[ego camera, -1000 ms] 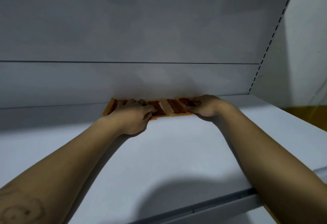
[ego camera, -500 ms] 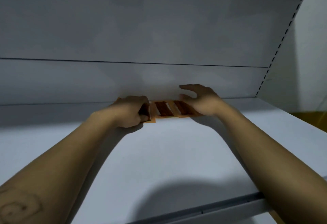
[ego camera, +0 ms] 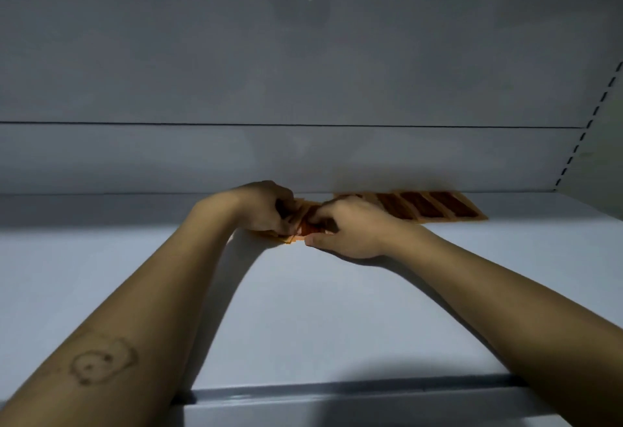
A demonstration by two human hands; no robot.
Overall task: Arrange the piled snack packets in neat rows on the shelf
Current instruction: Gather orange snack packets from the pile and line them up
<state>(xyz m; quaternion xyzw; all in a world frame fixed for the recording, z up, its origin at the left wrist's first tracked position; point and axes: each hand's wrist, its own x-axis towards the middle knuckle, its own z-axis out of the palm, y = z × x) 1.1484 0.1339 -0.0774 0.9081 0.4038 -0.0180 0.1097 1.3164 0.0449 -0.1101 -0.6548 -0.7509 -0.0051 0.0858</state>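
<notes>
One wide white shelf fills the lower half of the view, closed at the rear by a grey back panel. A slotted upright runs up the right corner.

Against the back panel, right of centre, lies a row of orange packets. They lie flat and side by side, each with its long axis running from the back toward the front edge, and the row itself runs left to right.

Both hands meet just left of that row. The left hand has its fingers curled round a small pile of packets, which rests on the shelf between the hands. The right hand pinches the pile's near edge and covers the row's left end.

The row lies to the right of the pile, so the right hand is nearer it. The next packet probably belongs at that hidden left end, turned to match its neighbours.
</notes>
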